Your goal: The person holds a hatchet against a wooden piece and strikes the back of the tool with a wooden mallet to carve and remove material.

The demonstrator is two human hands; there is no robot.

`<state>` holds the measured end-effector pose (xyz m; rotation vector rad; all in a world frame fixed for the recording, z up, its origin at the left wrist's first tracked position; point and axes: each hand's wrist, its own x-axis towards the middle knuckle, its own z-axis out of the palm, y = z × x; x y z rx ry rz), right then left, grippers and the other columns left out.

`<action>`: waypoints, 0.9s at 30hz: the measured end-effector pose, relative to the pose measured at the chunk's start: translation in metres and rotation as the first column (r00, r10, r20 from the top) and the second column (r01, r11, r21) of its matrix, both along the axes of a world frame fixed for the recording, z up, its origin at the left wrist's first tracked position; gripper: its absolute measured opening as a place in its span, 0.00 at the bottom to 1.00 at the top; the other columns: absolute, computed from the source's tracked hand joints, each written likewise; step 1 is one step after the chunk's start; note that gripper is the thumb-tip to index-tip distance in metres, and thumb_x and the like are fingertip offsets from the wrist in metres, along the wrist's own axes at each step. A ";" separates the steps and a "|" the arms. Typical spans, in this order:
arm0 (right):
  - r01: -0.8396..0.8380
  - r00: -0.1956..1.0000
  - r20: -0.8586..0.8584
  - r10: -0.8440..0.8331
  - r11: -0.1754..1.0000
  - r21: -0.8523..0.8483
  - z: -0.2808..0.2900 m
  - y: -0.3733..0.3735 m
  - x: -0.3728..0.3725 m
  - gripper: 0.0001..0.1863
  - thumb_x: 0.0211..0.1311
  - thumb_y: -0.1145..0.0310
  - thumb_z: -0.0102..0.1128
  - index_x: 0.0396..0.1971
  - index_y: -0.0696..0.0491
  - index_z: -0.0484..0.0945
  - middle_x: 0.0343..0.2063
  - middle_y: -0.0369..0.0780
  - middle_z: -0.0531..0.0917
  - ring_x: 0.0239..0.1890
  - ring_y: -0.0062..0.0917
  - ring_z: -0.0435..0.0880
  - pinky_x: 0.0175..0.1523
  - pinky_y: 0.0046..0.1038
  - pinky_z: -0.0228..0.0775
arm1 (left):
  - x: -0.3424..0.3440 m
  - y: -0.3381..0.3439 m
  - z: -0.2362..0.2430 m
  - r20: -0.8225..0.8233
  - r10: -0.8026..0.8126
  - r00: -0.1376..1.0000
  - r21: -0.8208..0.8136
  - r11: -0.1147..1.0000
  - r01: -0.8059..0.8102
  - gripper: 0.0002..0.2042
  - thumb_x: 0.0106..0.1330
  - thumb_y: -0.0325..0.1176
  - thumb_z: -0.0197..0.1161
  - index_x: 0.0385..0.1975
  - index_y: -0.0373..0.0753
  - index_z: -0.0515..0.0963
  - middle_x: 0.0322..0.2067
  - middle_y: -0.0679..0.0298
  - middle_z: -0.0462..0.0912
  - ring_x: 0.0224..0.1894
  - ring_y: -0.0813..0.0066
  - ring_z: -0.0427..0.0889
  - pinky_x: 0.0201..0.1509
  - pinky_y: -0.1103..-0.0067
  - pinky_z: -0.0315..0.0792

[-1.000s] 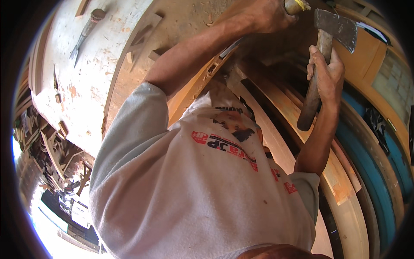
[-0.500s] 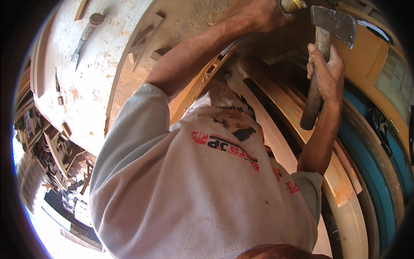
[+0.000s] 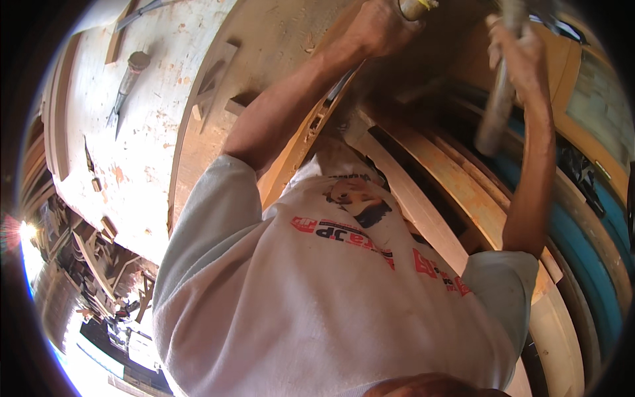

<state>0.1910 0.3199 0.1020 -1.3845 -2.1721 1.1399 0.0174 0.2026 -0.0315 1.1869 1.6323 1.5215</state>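
Note:
My left hand (image 3: pixel 387 30) is closed round the handle of a chisel (image 3: pixel 417 8) near the top edge. Yellow shows at the handle's butt end, and its blade is hidden. My right hand (image 3: pixel 522 59), raised at the upper right, grips the wooden haft of a hatchet (image 3: pixel 496 116). The hatchet is smeared by motion, and its head is partly cut off by the top edge. Below my left forearm runs a timber piece (image 3: pixel 309 129) with slots cut in it and chips about them.
On the pale worktop (image 3: pixel 165 86) to the left lie another chisel (image 3: pixel 129 79) and some wood strips. Long planks (image 3: pixel 436 172) lean at the right, beside blue boards (image 3: pixel 575 231). Scrap wood (image 3: pixel 92 258) is heaped at the lower left.
My right hand has risen and shifted right with the hatchet, whose head has moved up toward the top edge. My left hand with the chisel appears a little farther left.

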 end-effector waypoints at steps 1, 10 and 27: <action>-0.156 0.969 0.176 0.171 0.983 -0.094 0.002 -0.022 -0.003 0.20 0.71 0.59 0.62 0.51 0.59 0.76 0.20 0.31 0.73 0.18 0.15 0.72 0.24 0.23 0.68 | -0.003 -0.006 -0.004 0.005 -0.018 1.000 -0.019 1.000 0.018 0.13 0.65 0.27 0.63 0.50 0.39 0.79 0.31 0.63 0.79 0.34 0.71 0.77 0.38 0.71 0.74; -0.280 0.927 0.224 0.302 0.952 -0.125 0.024 -0.012 0.005 0.23 0.70 0.51 0.65 0.50 0.55 0.77 0.19 0.27 0.70 0.18 0.09 0.68 0.24 0.17 0.62 | -0.008 -0.002 -0.024 0.512 -0.278 0.813 0.128 0.960 0.248 0.15 0.69 0.25 0.64 0.54 0.41 0.77 0.32 0.74 0.76 0.30 0.86 0.73 0.29 0.83 0.65; -0.226 0.928 0.279 0.246 0.969 -0.104 0.036 0.033 0.035 0.26 0.70 0.60 0.62 0.64 0.56 0.73 0.19 0.29 0.73 0.16 0.11 0.70 0.22 0.19 0.62 | 0.003 0.007 -0.047 0.873 -0.301 0.383 0.182 0.931 0.318 0.16 0.71 0.20 0.59 0.57 0.40 0.74 0.24 0.71 0.74 0.19 0.85 0.73 0.17 0.87 0.61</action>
